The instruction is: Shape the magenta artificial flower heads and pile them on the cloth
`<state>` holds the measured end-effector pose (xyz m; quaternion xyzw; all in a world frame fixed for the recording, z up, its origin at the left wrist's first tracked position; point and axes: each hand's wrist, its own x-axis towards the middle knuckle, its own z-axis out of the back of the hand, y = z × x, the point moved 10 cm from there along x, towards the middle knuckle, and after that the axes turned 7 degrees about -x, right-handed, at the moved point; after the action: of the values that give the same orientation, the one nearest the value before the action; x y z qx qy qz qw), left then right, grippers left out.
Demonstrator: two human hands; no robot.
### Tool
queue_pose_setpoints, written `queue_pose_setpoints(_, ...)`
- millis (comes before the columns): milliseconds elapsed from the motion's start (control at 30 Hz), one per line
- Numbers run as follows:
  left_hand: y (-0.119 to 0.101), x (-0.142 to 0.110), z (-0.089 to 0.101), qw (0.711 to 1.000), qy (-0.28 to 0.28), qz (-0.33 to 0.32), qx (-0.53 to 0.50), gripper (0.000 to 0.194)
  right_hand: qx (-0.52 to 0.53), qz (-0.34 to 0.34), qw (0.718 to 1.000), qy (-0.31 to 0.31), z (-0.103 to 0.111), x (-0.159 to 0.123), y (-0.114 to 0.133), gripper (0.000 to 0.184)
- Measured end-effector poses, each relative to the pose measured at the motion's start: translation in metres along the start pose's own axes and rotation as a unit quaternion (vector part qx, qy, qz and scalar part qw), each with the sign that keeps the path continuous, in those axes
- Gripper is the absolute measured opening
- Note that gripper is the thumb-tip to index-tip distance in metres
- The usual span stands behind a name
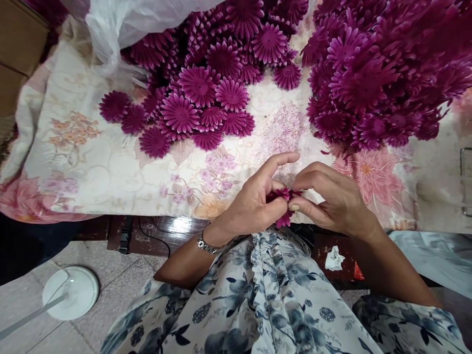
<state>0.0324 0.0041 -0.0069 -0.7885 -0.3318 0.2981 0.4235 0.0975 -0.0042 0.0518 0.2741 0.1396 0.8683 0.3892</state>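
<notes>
Close to my body, at the table's near edge, my left hand [256,201] pinches a small magenta artificial flower [283,216] between thumb and fingers, with the index finger stretched out above. My right hand [330,196] meets it from the other side, its thumb and fingertips closed on the same flower's petals. The fingers cover much of the flower, so its middle is hidden. Beyond my hands lies a loose pile of flat magenta petal discs [180,112]. Fuller magenta flower heads [363,83] are heaped at the far right.
A floral cloth [121,172] covers the table. A clear plastic bag [125,29] lies at the back left, near a cardboard box [22,39]. A metal wire handle [465,182] shows at the right edge. Below are a round white stand base [79,300] and crumpled tissue [335,259].
</notes>
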Motion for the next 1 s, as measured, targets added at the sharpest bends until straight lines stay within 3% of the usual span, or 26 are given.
queue_pose_setpoints(267,0.012,-0.001,0.0,0.998,0.047,0.044,0.001,0.06,-0.043,0.068,0.997,0.012,-0.002,0.002,0.011,0.004)
queue_pose_setpoints(400,0.012,-0.001,0.0,0.998,0.046,0.038,-0.033,0.054,-0.081,0.073,0.994,-0.023,-0.002,0.0,0.013,0.008)
queue_pose_setpoints(533,0.007,0.001,0.006,0.999,0.01,0.018,-0.04,0.048,-0.133,0.064,0.986,-0.072,0.0,-0.002,0.015,0.008)
queue_pose_setpoints(600,0.004,0.002,0.013,1.0,-0.024,0.01,-0.015,0.038,-0.142,0.061,0.984,-0.087,0.002,-0.003,0.015,0.008)
queue_pose_setpoints(700,0.003,0.004,0.014,0.999,-0.028,0.013,0.041,0.025,-0.153,0.064,0.981,-0.099,0.003,-0.003,0.016,0.009)
queue_pose_setpoints(800,0.004,0.005,0.015,0.997,-0.031,0.017,0.074,0.025,-0.153,0.062,0.98,-0.112,0.003,-0.004,0.016,0.01)
queue_pose_setpoints(1000,-0.005,0.008,0.016,0.992,-0.057,-0.039,0.108,0.027,-0.123,0.008,0.978,-0.169,0.007,-0.004,0.008,0.014)
